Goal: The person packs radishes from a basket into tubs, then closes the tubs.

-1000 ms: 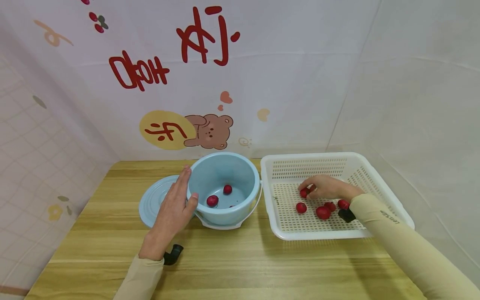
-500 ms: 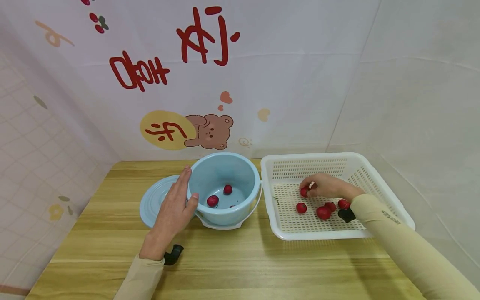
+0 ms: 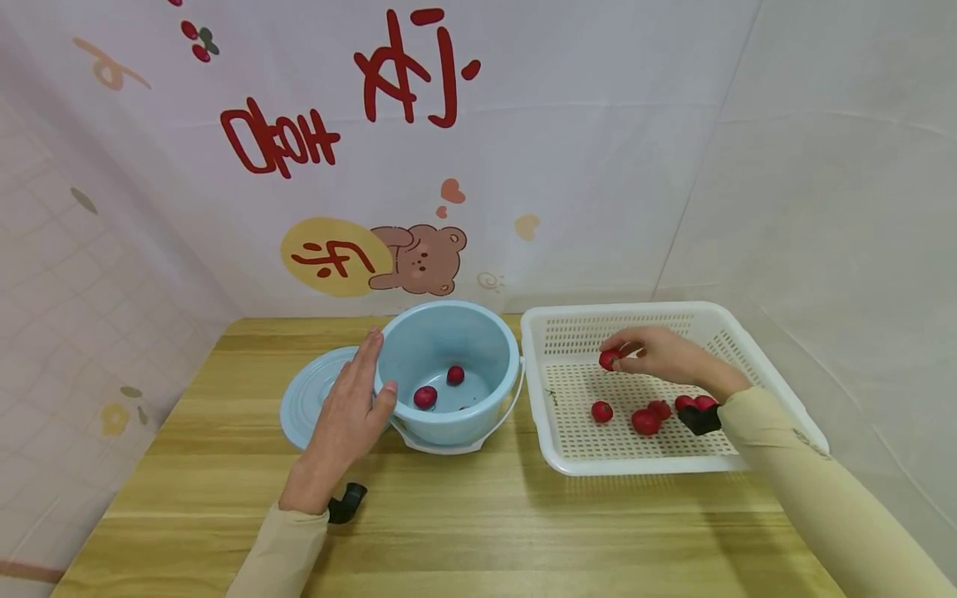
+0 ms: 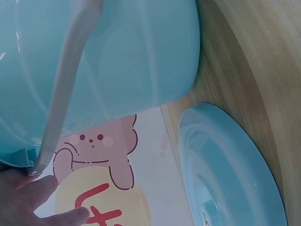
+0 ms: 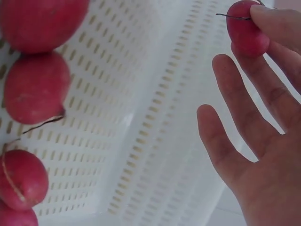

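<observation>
Raised slightly since the earlier frame, the held radish (image 3: pixel 609 359) appears clear of the basket floor, lifted with the right-hand grip (image 3: pixel 662 359), whose thumb and fingertips pinch it. It hangs at ten o'clock in the white basket (image 3: pixel 620 309), with loose radishes (image 3: pixel 646 421) from four to six o'clock of it. At the basket's nine o'clock stands the blue bucket (image 3: pixel 449 432); the left-hand grip (image 3: pixel 347 411) lies straight-fingered against its nine o'clock side, clasping nothing. By its look, the radish should be light, firm and rather slick, not especially fragile; hold around its widest part, not by the thin root (image 5: pixel 233 17).
</observation>
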`<action>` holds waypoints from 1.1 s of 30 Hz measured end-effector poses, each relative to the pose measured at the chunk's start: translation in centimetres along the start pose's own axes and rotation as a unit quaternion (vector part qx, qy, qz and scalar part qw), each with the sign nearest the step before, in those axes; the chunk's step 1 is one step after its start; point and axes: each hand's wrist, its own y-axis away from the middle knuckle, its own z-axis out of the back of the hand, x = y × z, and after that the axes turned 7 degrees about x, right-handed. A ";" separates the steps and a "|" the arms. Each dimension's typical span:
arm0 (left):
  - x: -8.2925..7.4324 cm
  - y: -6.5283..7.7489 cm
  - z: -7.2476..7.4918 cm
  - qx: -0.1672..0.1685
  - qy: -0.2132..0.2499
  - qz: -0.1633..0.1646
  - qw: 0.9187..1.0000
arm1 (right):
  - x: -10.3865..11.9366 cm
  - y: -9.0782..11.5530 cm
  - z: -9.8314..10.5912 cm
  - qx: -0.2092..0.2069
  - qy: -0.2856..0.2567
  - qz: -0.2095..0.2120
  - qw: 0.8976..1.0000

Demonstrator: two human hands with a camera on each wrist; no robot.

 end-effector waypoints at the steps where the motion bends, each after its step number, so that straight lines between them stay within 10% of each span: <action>1: 0.0 0.0 0.0 0.001 0.000 0.000 1.000 | 0.2 0.1 0.1 -0.006 -0.005 0.001 1.000; 33: -0.1 -0.3 0.6 0.021 0.006 0.011 1.000 | 7.2 4.1 1.3 -0.138 -0.036 0.059 0.988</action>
